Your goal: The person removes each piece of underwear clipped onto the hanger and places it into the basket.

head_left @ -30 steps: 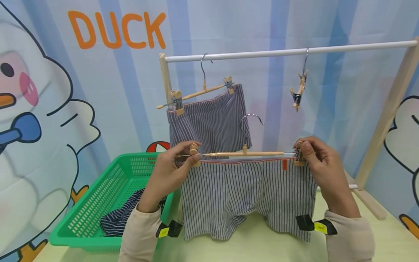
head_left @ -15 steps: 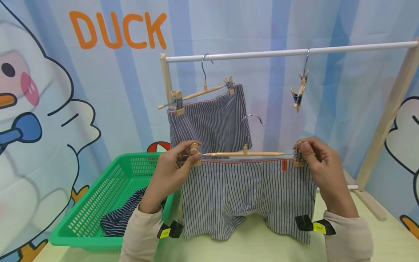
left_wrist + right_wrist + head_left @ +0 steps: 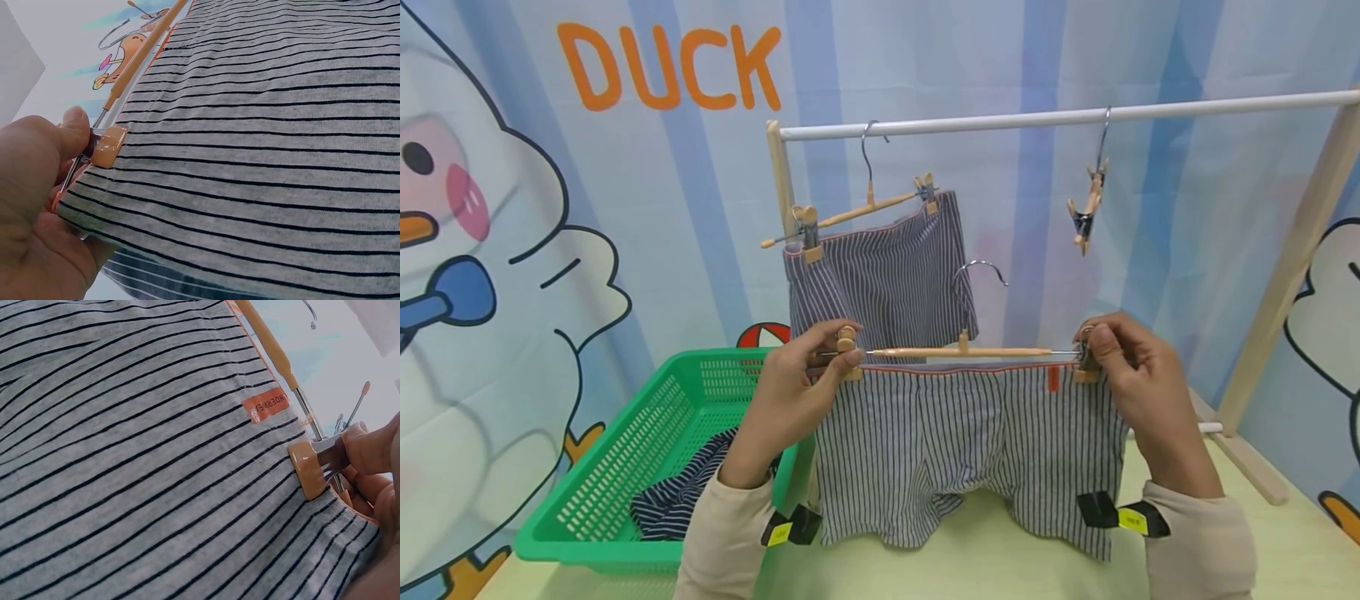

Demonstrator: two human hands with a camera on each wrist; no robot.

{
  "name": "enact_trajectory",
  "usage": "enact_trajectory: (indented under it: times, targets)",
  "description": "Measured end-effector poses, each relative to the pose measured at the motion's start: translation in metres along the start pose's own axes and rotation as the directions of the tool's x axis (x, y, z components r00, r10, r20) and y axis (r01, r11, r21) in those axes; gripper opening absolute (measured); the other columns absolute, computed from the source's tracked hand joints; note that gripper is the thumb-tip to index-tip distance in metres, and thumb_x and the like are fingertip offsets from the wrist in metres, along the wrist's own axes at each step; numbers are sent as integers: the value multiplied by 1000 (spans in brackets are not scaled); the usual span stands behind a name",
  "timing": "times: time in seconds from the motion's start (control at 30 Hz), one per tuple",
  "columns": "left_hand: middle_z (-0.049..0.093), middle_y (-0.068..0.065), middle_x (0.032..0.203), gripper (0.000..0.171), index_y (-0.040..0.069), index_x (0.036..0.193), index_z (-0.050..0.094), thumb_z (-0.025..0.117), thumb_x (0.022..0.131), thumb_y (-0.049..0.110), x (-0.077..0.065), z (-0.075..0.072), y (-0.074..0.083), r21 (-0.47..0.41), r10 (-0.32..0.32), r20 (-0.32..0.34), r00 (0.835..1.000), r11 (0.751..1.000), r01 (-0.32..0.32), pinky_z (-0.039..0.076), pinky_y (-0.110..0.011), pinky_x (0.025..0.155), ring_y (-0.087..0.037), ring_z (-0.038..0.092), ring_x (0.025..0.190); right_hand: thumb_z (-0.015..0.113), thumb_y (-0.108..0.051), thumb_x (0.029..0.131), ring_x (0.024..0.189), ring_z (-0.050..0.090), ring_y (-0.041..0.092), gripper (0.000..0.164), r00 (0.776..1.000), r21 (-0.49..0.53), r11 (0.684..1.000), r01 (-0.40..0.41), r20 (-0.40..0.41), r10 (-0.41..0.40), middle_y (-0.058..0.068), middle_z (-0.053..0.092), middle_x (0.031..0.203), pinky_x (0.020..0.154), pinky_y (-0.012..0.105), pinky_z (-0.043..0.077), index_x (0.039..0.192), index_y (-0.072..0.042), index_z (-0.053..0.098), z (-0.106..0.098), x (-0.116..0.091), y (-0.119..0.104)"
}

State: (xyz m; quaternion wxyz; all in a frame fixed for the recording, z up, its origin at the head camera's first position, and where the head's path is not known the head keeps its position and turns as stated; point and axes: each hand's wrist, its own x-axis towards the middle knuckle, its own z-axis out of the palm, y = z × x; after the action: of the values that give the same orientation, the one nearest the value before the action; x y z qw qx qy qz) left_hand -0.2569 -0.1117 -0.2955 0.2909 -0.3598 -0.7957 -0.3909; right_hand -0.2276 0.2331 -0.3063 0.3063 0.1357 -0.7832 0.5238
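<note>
Grey boxer shorts (image 3: 970, 442) with dark stripes and an orange-edged waistband hang spread from a clip hanger (image 3: 917, 353) between my hands. My left hand (image 3: 790, 396) pinches the hanger's left clip (image 3: 109, 147), whose tan pad lies over the waistband near its corner. At the other end, my right hand (image 3: 1142, 392) pinches the right clip (image 3: 309, 469), just outside an orange label (image 3: 265, 404). Above the hanger's middle its metal hook (image 3: 983, 265) stands up, hung on nothing. The shorts' lower hem is close over the table.
Behind, a white rail (image 3: 1000, 122) on wooden posts carries darker striped shorts (image 3: 887, 275) on a clip hanger at left and a bare clip hanger (image 3: 1088, 204) at right. A green basket (image 3: 550, 546) at left holds a navy striped garment (image 3: 677, 496). The pale table (image 3: 970, 567) lies below.
Almost nothing moves. Both hands keep hold of the clips, and the shorts stay in the same place; the head view shifts very slightly.
</note>
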Motion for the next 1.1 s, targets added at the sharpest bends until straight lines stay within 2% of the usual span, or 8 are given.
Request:
enact_trajectory:
  times: [0.33, 0.7, 1.1]
  targets:
    - [66, -8, 99, 32, 8, 121, 59, 60, 92, 21, -1, 1, 2, 11, -10, -7, 1000, 1000, 10, 57, -33, 70, -8, 63, 84, 42, -31, 100, 87, 50, 17, 36, 1000, 0, 1000, 3, -16, -3, -3, 56, 97, 69, 23, 40, 106, 1, 57, 0, 0, 1]
    - [65, -9, 99, 30, 4, 119, 58, 60, 92, 19, 0, 2, 3, -7, 13, -2, 1000, 1000, -13, 57, -32, 71, -7, 64, 82, 41, -30, 101, 84, 49, 17, 36, 999, -23, 1000, 12, -34, -12, -2, 56, 94, 68, 25, 38, 105, 1, 57, 0, -1, 1]
    - [66, -10, 98, 31, 3, 119, 58, 60, 93, 19, 0, 3, 4, -16, 10, 7, 1000, 1000, -10, 57, -29, 71, -5, 64, 79, 42, -26, 101, 72, 55, 16, 32, 999, 25, 999, 39, -11, -39, -1, 58, 82, 62, 18, 48, 102, 1, 58, -1, 0, 2]
